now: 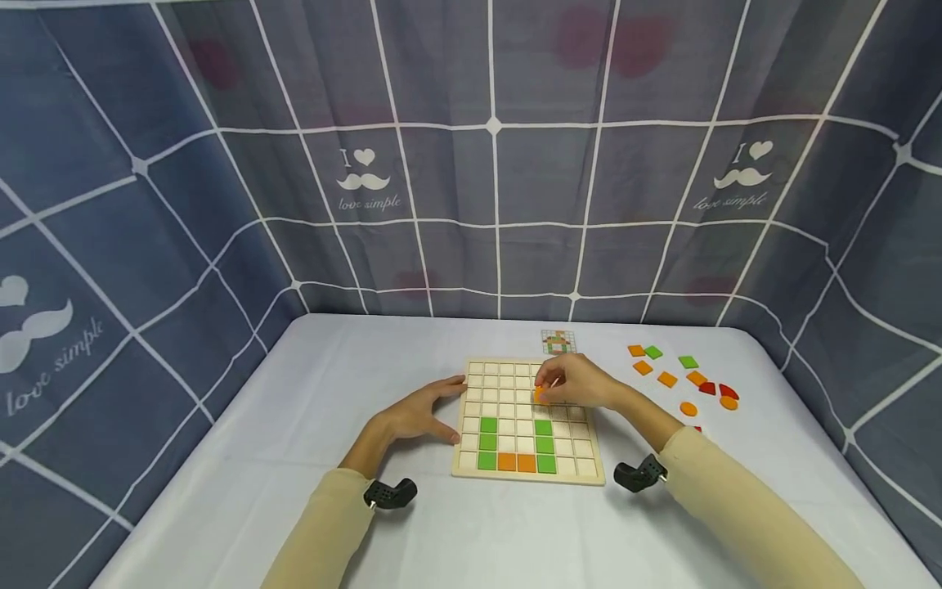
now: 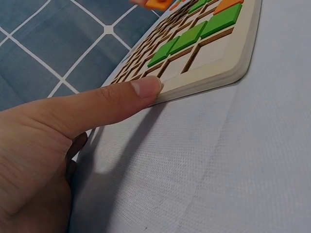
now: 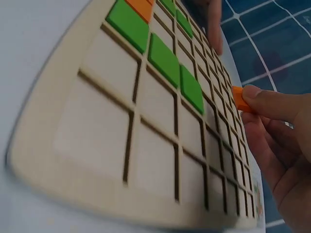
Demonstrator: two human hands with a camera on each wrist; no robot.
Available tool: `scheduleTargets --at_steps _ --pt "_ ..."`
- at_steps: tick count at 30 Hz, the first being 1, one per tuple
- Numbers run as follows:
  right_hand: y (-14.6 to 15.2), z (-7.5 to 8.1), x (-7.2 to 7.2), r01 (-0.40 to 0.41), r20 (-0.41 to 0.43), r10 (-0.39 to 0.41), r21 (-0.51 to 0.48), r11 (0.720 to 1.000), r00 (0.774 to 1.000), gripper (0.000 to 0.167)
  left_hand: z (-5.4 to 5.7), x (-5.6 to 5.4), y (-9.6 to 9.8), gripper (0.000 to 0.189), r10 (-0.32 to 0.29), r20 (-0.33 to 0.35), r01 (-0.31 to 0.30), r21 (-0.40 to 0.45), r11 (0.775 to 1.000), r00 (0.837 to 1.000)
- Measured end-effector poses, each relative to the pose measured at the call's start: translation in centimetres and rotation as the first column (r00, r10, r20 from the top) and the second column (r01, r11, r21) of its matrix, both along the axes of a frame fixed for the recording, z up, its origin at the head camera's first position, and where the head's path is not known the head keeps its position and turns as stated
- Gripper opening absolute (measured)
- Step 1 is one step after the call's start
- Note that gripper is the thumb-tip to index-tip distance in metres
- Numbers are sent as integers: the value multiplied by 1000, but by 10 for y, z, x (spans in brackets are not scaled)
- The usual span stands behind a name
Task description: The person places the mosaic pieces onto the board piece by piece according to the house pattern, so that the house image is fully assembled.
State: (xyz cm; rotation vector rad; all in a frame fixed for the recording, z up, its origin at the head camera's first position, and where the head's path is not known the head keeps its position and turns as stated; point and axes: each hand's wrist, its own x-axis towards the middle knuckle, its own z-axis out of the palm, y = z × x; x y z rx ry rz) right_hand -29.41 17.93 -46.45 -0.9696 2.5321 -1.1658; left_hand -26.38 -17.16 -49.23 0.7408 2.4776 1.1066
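Note:
A wooden grid board (image 1: 528,480) lies on the white table with square cells. Along its lower rows sit a column of green tiles (image 1: 488,442) on the left, another column of green tiles (image 1: 545,445) on the right, and two orange tiles (image 1: 517,463) between their bottom ends. My right hand (image 1: 579,381) pinches an orange tile (image 3: 238,99) between thumb and fingertips, over the cells above the right green column. At the board's left edge is my left hand (image 1: 414,413), fingers extended, its thumb (image 2: 119,99) against the rim.
A small pattern card (image 1: 559,342) lies behind the board. Loose orange, green and red pieces (image 1: 667,379) are scattered to the right, some of them round or wedge-shaped. A dark checked curtain (image 1: 456,188) surrounds the table's back and sides.

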Motion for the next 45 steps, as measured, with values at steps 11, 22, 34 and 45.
scheduleTargets --at_steps 11,22,34,45 --pt "-60 -13 -1 -67 -10 67 -18 998 998 6 1 -1 0 99 10 13 -10 -19 1000 1000" --pt "-79 -9 0 -60 -47 63 66 996 997 5 1 -1 2 99 6 11 -6 -4 1000 1000" --pt "-90 -3 7 -73 -143 103 202 977 984 7 0 -1 0 98 11 36 -12 33 999 999" --pt "-60 0 11 -172 -46 182 166 971 982 19 1 0 3 99 22 38 -23 25 999 999"
